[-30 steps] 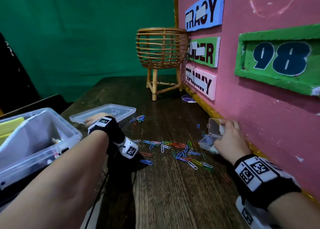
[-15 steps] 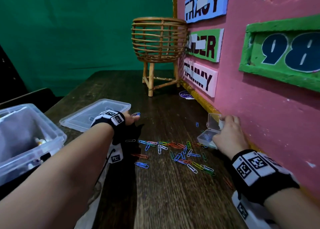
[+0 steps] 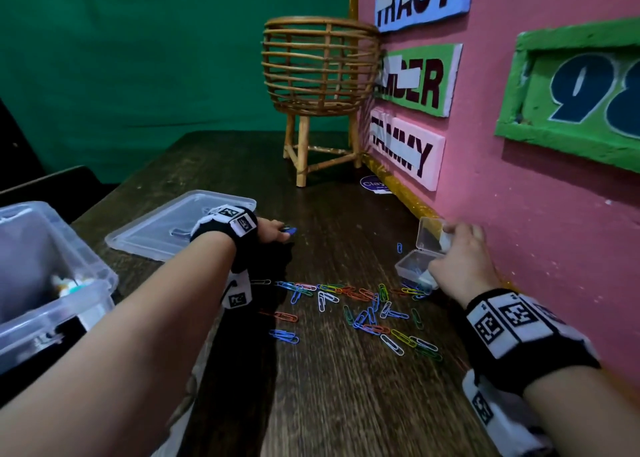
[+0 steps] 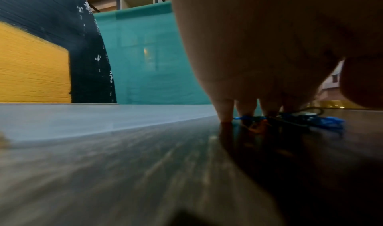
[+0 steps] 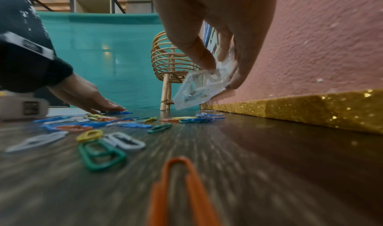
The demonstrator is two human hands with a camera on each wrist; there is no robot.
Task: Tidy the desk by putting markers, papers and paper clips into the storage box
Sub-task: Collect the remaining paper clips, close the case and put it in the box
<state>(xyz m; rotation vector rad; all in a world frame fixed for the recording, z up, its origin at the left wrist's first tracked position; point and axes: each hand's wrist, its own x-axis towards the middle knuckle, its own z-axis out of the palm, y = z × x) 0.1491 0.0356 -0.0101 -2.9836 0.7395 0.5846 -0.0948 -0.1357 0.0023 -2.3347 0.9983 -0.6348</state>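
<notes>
Several coloured paper clips [image 3: 363, 304] lie scattered on the dark wooden desk [image 3: 329, 404]. My left hand [image 3: 280, 233] reaches forward beside the box lid, and its straight fingertips [image 4: 225, 113] press down on a small bunch of blue clips [image 4: 323, 121]. Close to the pink wall, my right hand [image 3: 450, 249] pinches a small clear clip case [image 5: 201, 88] with its lid standing up. The clear storage box [image 3: 69, 283] stands at the left edge with papers and markers inside.
The box's clear lid [image 3: 180, 228] lies flat behind my left wrist. A rattan basket on legs [image 3: 318, 76] stands at the back by the pink wall [image 3: 519, 231], which has a gold strip [image 5: 311, 111] along its foot. Green cloth hangs behind.
My left hand has moved forward and right, off the lid's edge and onto the small bunch of clips. My right hand has kept its hold on the clear case.
</notes>
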